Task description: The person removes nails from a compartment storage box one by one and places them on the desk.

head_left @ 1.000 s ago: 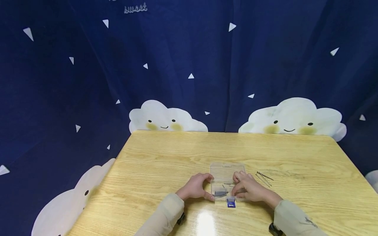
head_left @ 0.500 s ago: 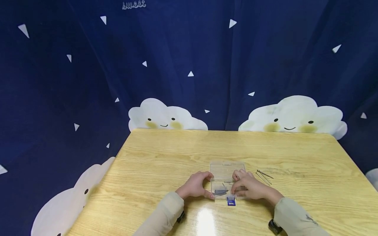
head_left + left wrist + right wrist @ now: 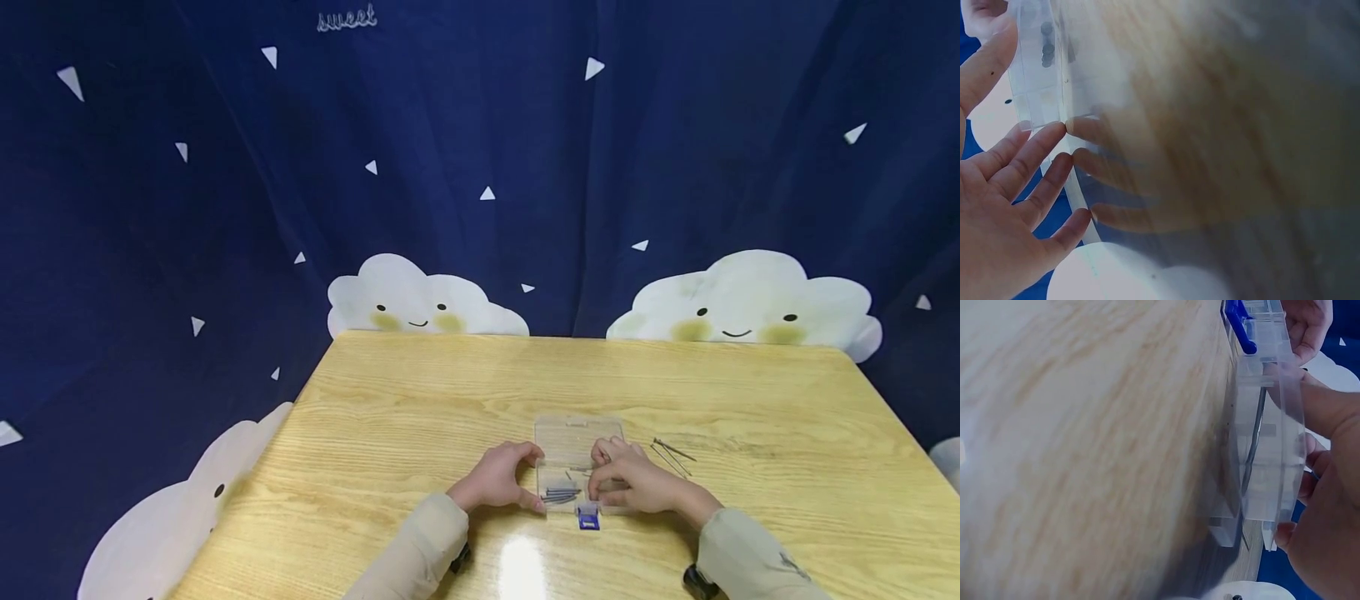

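A clear plastic compartment box lies on the table with its lid folded back and its blue latch toward me. Several grey nails fill its left compartment; thin nails lie behind. My left hand spans the box's left side, thumb near the front corner. In the left wrist view, its long fingers are spread, fingertips touching down beside the box. Over the right compartment, my right hand has its thumb and fingers curled inside. The right wrist view shows a nail, its raised end at the thumb tip; the index finger is hidden.
A few nails lie on the wooden table, to the right of the box. A dark blue curtain with cloud prints hangs behind the table and along its left side. A bright glare spot shows near the front.
The whole head view shifts slightly with the camera. Both hands, the box and the loose nails keep nearly the same places; the right fingers shift only slightly inside the box.
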Available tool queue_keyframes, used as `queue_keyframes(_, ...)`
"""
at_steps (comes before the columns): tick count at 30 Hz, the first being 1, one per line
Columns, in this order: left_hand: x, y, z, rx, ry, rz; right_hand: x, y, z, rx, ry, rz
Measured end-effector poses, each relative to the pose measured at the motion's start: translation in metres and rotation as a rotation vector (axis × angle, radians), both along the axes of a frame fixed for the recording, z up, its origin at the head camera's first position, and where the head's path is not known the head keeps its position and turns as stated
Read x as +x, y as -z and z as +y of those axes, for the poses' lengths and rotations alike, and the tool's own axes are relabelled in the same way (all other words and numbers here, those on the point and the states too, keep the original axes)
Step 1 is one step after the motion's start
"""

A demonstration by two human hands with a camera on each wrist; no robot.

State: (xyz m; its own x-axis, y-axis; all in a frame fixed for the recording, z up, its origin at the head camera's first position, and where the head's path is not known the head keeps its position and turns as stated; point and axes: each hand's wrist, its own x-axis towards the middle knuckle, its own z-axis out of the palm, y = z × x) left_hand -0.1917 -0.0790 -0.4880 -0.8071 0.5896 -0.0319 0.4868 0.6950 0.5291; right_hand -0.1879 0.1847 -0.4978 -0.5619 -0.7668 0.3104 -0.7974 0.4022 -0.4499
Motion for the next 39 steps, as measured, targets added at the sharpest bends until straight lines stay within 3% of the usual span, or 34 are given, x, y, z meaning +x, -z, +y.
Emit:
queue_keyframes(14, 0.0014, -0.0003, 0.0002, -0.004, -0.001, 0.011, 0.0021, 0.0043, 0.0008, 0.025, 0.013, 0.005)
queue_keyframes(20, 0.0009, 0.0002, 0.0007, -0.005, 0.003, 0.009, 0.0029, 0.0008, 0.0005, 0.039, 0.011, -0.019)
queue_keyframes(29, 0.0001, 0.0026, 0.0008, 0.0, 0.014, 0.014, 0.0031, -0.0026, 0.0015, 0.052, -0.013, 0.011)
queue_keyframes(39, -0.0009, 0.0014, 0.001, -0.007, 0.009, 0.008, -0.0018, -0.0006, 0.0052, -0.014, -0.015, -0.11)
